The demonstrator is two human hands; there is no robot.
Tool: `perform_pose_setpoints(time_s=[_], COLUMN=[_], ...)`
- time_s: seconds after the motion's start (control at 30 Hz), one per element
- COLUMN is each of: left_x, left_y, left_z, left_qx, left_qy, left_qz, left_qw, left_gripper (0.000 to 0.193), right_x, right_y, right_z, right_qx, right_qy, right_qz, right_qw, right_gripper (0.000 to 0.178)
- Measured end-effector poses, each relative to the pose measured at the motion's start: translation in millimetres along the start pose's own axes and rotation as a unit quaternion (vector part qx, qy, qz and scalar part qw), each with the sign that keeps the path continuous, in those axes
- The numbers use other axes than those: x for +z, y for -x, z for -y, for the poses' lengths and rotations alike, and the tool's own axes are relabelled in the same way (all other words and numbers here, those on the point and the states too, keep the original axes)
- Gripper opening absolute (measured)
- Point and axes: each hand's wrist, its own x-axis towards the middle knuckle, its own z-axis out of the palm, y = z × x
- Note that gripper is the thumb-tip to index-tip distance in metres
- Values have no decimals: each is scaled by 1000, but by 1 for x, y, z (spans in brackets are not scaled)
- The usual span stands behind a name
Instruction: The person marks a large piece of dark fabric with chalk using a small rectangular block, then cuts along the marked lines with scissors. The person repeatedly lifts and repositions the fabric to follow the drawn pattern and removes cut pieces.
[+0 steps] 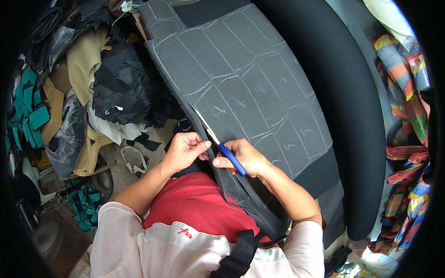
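Dark grey fabric (222, 65), marked with white chalk outlines, lies spread in front of me. My right hand (248, 158) grips blue-handled scissors (232, 159), whose metal blades lie along the fabric's near-left edge, pointing up and left. Just left of the blades, my left hand (187, 150) pinches the edge of the fabric between thumb and fingers. A narrow strip at that edge is parted from the sheet below the scissors and hangs toward my lap.
A long black roll (357, 106) lies beyond the fabric on the right. Colourful checked bundles (403, 185) line the far right. To the left are a yellow plastic chair (92, 150), black scraps (121, 85), green cut pieces (39, 116) and a clear plastic bag (68, 134).
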Motion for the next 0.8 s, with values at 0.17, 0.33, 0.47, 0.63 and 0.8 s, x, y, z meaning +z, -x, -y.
perform_pose_setpoints(time_s=[0.17, 0.33, 0.47, 0.63, 0.8], left_x=[-5, -11, -11, -12, -13], left_y=[0, 2, 4, -1, -6], left_z=[4, 4, 9, 19, 30], left_qx=[-22, -51, -69, -64, -69], left_qy=[21, -20, -78, -66, -52], left_qz=[-2, 11, 58, 62, 63], left_qw=[1000, 998, 993, 994, 994], left_gripper=[17, 16, 7, 11, 11], right_x=[-2, 1, 1, 10, 5], right_y=[-22, -27, -44, -55, -56], right_z=[11, 18, 26, 29, 48], right_qx=[-97, -28, -40, -59, -24], right_qy=[2, 37, 48, 63, 79], right_qz=[11, -9, 10, -29, 14], right_qw=[995, 999, 998, 996, 996], right_gripper=[40, 41, 43, 43, 57])
